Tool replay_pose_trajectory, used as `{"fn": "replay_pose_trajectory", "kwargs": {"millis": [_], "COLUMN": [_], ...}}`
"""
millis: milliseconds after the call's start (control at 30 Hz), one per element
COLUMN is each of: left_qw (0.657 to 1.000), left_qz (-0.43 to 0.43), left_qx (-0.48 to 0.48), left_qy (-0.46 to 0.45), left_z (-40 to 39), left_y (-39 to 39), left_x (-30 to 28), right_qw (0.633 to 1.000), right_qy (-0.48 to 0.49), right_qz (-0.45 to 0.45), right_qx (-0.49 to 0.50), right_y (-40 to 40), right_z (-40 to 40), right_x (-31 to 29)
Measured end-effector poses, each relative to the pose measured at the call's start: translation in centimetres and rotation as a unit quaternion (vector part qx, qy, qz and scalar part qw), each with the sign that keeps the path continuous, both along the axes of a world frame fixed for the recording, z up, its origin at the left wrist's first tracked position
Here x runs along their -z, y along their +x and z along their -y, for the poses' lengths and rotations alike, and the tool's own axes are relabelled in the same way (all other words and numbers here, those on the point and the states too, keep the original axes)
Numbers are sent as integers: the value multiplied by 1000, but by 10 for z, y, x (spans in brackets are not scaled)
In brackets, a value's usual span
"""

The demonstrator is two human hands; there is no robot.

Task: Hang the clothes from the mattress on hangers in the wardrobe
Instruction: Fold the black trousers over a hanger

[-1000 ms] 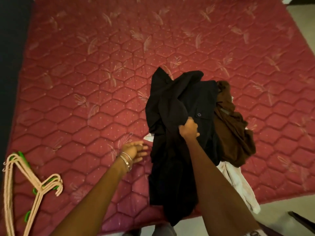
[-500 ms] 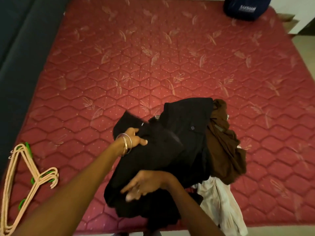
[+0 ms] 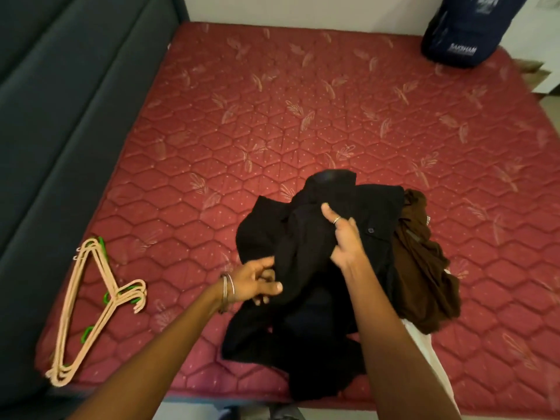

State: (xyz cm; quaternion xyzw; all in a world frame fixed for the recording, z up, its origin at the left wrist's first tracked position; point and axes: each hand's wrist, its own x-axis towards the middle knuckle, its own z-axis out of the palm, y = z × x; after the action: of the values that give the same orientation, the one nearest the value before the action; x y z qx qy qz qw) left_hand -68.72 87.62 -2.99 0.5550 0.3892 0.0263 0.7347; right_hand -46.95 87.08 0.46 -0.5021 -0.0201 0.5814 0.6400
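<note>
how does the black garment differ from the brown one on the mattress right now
The black garment is being handled, the left hand gripping its edge and the right hand on top; the brown garment lies untouched. The black one spreads wider and reaches the mattress front edge; the brown one is a narrower heap to its right. Both are crumpled, side by side.
</note>
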Motion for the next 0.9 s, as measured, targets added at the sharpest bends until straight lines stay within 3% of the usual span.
{"fn": "replay_pose_trajectory", "kwargs": {"millis": [33, 100, 167, 233, 300, 467, 567, 633, 700, 767, 900], "left_qw": [999, 996, 986, 955, 936, 945, 907, 887, 874, 847, 766], "left_qz": [-30, -79, -136, -130, -70, 192, 323, 357, 322, 228, 187], "left_qx": [45, 40, -72, -241, -325, -251, -265, -287, -346, -428, -525], "left_qy": [-3, 5, 69, 113, 120, 79, 44, 56, 115, 217, 321], "left_z": [-2, -10, -28, -51, -75, -106, -115, -124, -144, -158, -177], "left_y": [-12, -31, -49, -60, -74, -97, -114, -128, -140, -150, -193], "left_x": [-5, -15, -24, -37, -56, -123, -165, -189, -203, -214, -240], "right_qw": [1000, 995, 985, 970, 954, 907, 894, 900, 915, 928, 918], "right_qy": [19, 77, 139, 197, 251, 370, 394, 389, 367, 338, 245], "right_qz": [20, 33, 50, 77, 97, 106, 125, 139, 127, 138, 306], "right_qx": [-8, -55, -94, -116, -133, -171, -174, -139, -104, -70, 58], "right_y": [-6, -21, -48, -69, -89, -132, -149, -153, -150, -145, -121], "right_z": [-6, -17, -24, -29, -30, -32, -40, -49, -62, -76, -94], "right_x": [-18, -54, -97, -138, -178, -273, -308, -323, -331, -335, -331]}}
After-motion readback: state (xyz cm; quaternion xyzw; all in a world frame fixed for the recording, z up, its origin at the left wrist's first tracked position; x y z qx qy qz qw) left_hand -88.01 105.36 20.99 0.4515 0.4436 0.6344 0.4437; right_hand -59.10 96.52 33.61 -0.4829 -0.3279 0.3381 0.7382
